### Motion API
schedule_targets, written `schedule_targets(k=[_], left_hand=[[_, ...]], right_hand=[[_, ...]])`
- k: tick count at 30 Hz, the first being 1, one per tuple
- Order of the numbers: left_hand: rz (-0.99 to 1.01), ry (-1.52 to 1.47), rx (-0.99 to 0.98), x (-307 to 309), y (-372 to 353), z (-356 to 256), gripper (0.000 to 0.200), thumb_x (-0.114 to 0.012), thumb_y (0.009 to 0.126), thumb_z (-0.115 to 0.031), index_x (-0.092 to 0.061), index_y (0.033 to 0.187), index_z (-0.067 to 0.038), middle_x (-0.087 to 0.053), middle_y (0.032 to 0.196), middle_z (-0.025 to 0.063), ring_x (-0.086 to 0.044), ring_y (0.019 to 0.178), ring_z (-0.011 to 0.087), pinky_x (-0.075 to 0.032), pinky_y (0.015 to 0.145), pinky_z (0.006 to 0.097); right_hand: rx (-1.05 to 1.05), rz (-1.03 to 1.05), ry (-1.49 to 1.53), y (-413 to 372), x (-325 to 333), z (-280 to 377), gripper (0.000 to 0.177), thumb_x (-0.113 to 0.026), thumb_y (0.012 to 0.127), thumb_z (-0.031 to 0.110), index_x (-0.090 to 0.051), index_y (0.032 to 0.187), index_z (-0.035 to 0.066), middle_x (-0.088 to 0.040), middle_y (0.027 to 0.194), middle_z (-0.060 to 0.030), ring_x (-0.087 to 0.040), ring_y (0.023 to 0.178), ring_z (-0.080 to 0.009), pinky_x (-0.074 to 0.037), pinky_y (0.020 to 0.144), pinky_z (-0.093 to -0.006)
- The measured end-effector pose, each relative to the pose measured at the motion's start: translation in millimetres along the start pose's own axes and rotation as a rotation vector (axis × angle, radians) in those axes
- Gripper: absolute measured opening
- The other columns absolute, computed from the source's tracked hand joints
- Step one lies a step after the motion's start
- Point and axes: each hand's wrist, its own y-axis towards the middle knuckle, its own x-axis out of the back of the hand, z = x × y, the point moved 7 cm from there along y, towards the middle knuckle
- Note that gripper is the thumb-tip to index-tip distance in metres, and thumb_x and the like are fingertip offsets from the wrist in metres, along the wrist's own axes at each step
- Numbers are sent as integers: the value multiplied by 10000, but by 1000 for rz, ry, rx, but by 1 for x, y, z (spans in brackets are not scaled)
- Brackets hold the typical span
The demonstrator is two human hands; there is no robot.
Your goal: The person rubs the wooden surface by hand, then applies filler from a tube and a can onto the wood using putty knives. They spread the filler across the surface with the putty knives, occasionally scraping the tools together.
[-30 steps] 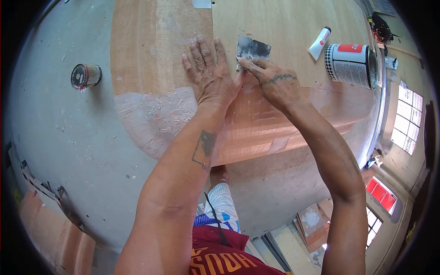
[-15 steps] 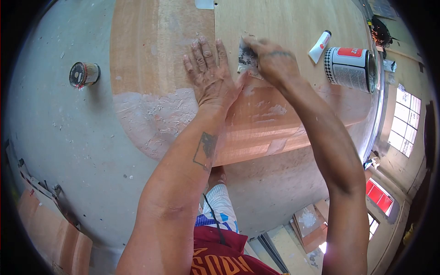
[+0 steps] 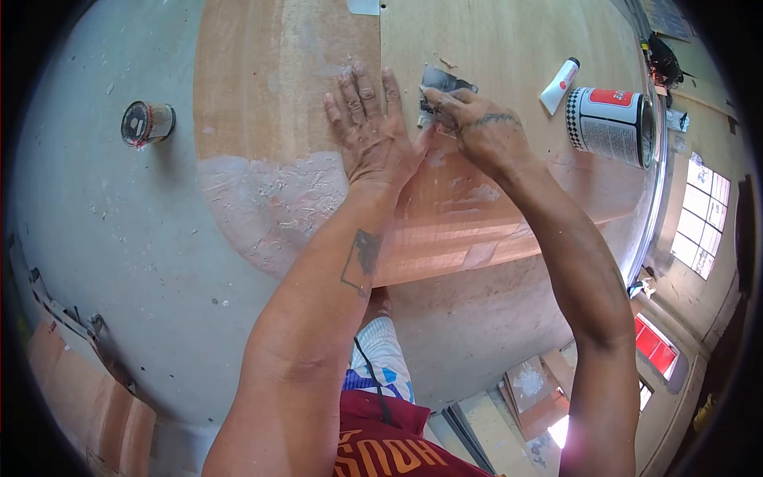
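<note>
My left hand [image 3: 372, 143] lies flat on the curved wooden panel [image 3: 238, 87], its fingers spread and its thumb pointing toward the other hand. Just right of it, my right hand [image 3: 485, 127] grips a flat, smeared metal putty spreader [image 3: 445, 78] against the panel's surface. Part of the blade is hidden under the fingers. Small crumbs of filler [image 3: 447, 62] sit beyond the blade's far edge. Rough pale filler [image 3: 262, 187] coats the panel's near left corner, and thinner smears mark the wood below my right hand.
A large labelled can [image 3: 608, 123] stands on the panel at the right, with a white tube [image 3: 559, 86] beside it. On the grey floor at the left is a small tin [image 3: 148, 124]. Board offcuts [image 3: 536, 397] lie at the lower right, and curved wooden pieces [image 3: 95, 397] at the lower left.
The spreader has turned, so its blade now points more away from me. My right hand has rotated with it and shifted slightly nearer to me. My left hand stays flat on the panel.
</note>
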Motion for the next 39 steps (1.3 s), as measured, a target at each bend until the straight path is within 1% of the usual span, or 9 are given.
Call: schedule_targets(k=[8, 11, 14, 17, 20, 23, 26, 32, 39], left_hand=[[-8, -5, 7, -4, 1, 0, 1037, -572, 916, -732, -292, 1658, -64, -172, 1711, 296, -54, 1616, 450, 39, 1267, 639], [-11, 22, 12, -4, 1, -1, 1027, -574, 918, -722, -296, 1657, -64, -175, 1711, 295, -56, 1616, 448, 40, 1269, 634], [21, 25, 12, -2, 0, 0, 1024, -572, 920, -720, -296, 1656, -64, -175, 1713, 291, -54, 1616, 451, 45, 1270, 629], [20, 10, -3, 1, 0, -2, 1026, -584, 918, -715, -298, 1655, -62, -167, 1715, 288, -49, 1616, 451, 33, 1272, 629], [-7, 40, 3, 2, 0, -2, 1082, -618, 887, -741, -292, 1652, -49, -188, 1708, 298, -85, 1613, 447, 7, 1273, 616], [0, 51, 7, 0, 1, -3, 1083, -611, 889, -747, -289, 1652, -50, -172, 1713, 294, -75, 1614, 446, 3, 1273, 619], [22, 51, 23, 1, 2, -3, 1082, -617, 891, -737, -281, 1655, -48, -157, 1718, 289, -62, 1615, 445, 13, 1276, 607], [55, 109, 23, 2, 2, -6, 1100, -610, 881, -748, -264, 1665, -58, -152, 1722, 284, -48, 1620, 433, 31, 1284, 572], [52, 165, 14, 1, 1, -7, 1091, -561, 897, -781, -267, 1668, -68, -150, 1726, 273, -50, 1621, 424, 27, 1284, 575]], right_hand=[[15, -144, -49, 25, 11, 14, 534, -689, 907, 130, -609, 1431, 194, -706, 1237, -127, -711, 1138, -303, -575, 933, -429], [-23, -47, -53, 5, 5, 22, 503, -679, 909, 126, -628, 1408, 174, -709, 1211, -148, -718, 1119, -309, -575, 930, -428], [-37, -112, -77, 6, 2, 17, 515, -666, 911, 110, -609, 1418, 180, -709, 1197, -155, -732, 1082, -323, -588, 883, -461], [-32, -161, -128, 49, 6, -4, 585, -613, 942, 126, -554, 1498, 300, -680, 1298, -75, -723, 1074, -327, -584, 899, -460], [-110, -42, -88, 43, 6, -9, 561, -579, 960, 113, -566, 1486, 307, -684, 1290, -57, -723, 1072, -318, -578, 895, -478], [4, -108, -38, -12, 0, 9, 500, -639, 942, 130, -585, 1428, 230, -706, 1163, -103, -736, 1038, -285, -588, 832, -492], [16, -104, 11, -17, -4, -2, 494, -635, 953, 139, -578, 1434, 239, -703, 1156, -80, -735, 1033, -280, -584, 851, -478], [-109, -167, -6, 37, 10, -36, 542, -600, 944, 77, -595, 1453, 264, -708, 1204, -52, -729, 1063, -285, -587, 829, -460], [-128, -237, 177, -65, -3, -44, 569, -533, 955, 29, -610, 1460, 280, -715, 1269, -73, -712, 1083, -305, -584, 889, -432]])
